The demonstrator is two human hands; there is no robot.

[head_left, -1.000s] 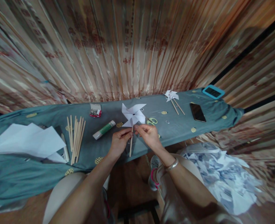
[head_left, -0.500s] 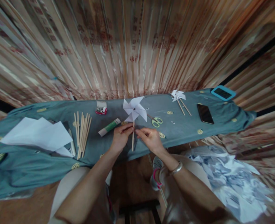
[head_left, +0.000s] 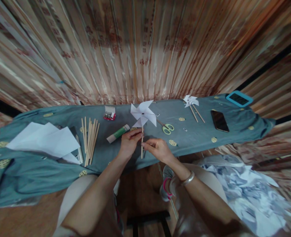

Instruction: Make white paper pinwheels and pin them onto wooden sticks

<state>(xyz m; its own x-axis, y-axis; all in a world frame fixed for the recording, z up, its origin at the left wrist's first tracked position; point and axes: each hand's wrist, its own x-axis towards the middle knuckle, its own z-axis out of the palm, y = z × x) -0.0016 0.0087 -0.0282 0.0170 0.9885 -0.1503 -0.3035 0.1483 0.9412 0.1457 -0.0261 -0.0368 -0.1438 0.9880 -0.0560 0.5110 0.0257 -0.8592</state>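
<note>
A white paper pinwheel (head_left: 147, 116) with a dark pin at its centre stands upright on a thin wooden stick (head_left: 142, 154) in front of me. My left hand (head_left: 130, 141) pinches that stick just under the paper blades. Lower on the same stick, the fingertips of my right hand (head_left: 159, 148) are closed against it; a silver bracelet circles that wrist. To the left of the pinwheel lies a green and white glue stick (head_left: 118, 133). Scissors (head_left: 168, 128) with green handles rest to its right, their blades partly behind the paper.
Several wooden sticks (head_left: 92, 141) and white paper sheets (head_left: 43, 141) lie on the left. A small red box (head_left: 109, 113) stands open behind. Finished pinwheels (head_left: 191, 100), a phone (head_left: 219, 120) and a blue-framed device (head_left: 239, 98) are at right. Paper scraps (head_left: 249, 191) heap below.
My right fingertips have shifted slightly inward and now touch the stick's lower part. My left hand keeps its pinch. The whole view has moved a little.
</note>
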